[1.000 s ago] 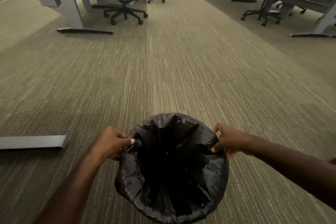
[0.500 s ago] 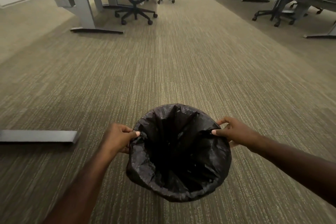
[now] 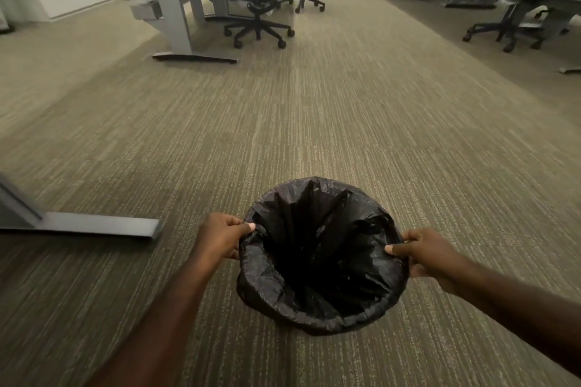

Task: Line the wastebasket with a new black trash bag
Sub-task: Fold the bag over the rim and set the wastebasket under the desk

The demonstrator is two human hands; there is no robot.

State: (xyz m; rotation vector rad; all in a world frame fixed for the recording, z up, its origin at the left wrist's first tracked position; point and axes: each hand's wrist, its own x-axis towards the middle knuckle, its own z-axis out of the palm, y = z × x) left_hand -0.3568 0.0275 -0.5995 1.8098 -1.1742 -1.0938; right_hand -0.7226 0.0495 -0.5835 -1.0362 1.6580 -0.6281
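Fingers: the left hand (image 3: 220,237) pinches the crinkled black plastic trash bag (image 3: 320,254) at its left lip, thumb on top, nail showing, the other fingers curled under the film. The right hand (image 3: 424,253) does the same at the right lip — thumb laid inward along the edge, fingers closed beneath. Both grips are pressed together on plastic, none spread.

Change over the last second: the bag mouth sits higher and further ahead in the head view than it did, and more of the far office shows, so the head has tilted up or the whole load has moved forward — cannot tell which. The hands have kept the same opposite holds throughout. The mouth is round and taut between them, the film folded outward all round.

Meaning for the task: the bag appears already draped over the round wastebasket (image 3: 317,325), whose own wall is entirely hidden under plastic. Judged nearly done; what seems left is snugging the rim fold.

Position: bag and basket lie directly between the two hands, over the striped grey-green carpet (image 3: 283,122), clear of the flat grey metal desk foot (image 3: 100,226) to the left.
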